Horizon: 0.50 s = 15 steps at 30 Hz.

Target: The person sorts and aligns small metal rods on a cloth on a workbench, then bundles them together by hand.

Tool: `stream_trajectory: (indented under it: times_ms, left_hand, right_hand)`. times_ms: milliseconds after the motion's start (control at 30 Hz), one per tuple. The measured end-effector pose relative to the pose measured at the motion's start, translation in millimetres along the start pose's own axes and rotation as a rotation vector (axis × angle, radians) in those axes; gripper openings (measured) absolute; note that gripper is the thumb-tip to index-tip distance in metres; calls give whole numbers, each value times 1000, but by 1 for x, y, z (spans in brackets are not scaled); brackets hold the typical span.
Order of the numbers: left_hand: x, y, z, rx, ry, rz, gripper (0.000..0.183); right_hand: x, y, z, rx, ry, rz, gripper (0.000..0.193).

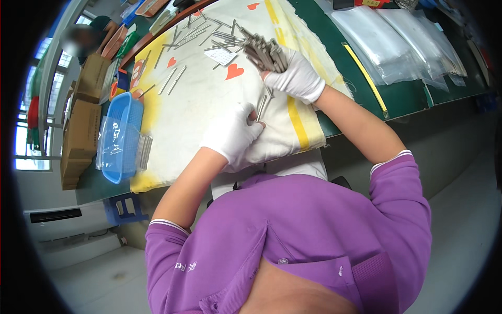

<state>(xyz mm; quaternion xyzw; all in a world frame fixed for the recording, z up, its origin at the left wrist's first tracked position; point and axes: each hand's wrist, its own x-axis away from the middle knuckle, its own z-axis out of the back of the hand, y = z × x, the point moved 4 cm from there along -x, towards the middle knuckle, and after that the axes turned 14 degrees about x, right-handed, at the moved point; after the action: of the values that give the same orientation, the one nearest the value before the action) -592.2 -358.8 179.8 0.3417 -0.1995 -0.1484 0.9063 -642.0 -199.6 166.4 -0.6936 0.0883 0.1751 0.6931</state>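
Note:
My right hand [298, 78], in a white glove with bare fingertips, grips a thick bundle of metal rods [265, 52] above the cloth. My left hand [232, 131], gloved the same way, is closed with thumb and fingertips on a short metal rod [260, 109] nearer to me. Loose metal rods [191, 35] lie scattered over the far part of the cream cloth [198, 99], which has yellow bands and red hearts. A small white paper slip [220, 56] rests among them, left of the bundle.
At the left edge stands a blue plastic basket [121, 137] with a clear bag over its side. Cardboard boxes [83, 125] are beyond it. Stacks of clear plastic bags [376, 44] and a yellow strip [366, 81] lie on the green table at right. Another person [86, 36] is at far left.

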Motion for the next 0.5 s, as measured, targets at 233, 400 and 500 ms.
stream_trajectory:
  times_ms: [233, 400, 500]
  left_hand:
    - [-17, 21, -8, -389, -210, 35, 18]
    - [-19, 26, 0, -358, -161, -49, 17]
    - [-32, 22, 12, -336, 39, -252, 17]
  right_hand:
    - [-19, 32, 36, 516, 78, -243, 33]
    - [-17, 35, 36, 536, 99, -197, 35]
    - [-20, 36, 47, 658, 238, -165, 29]
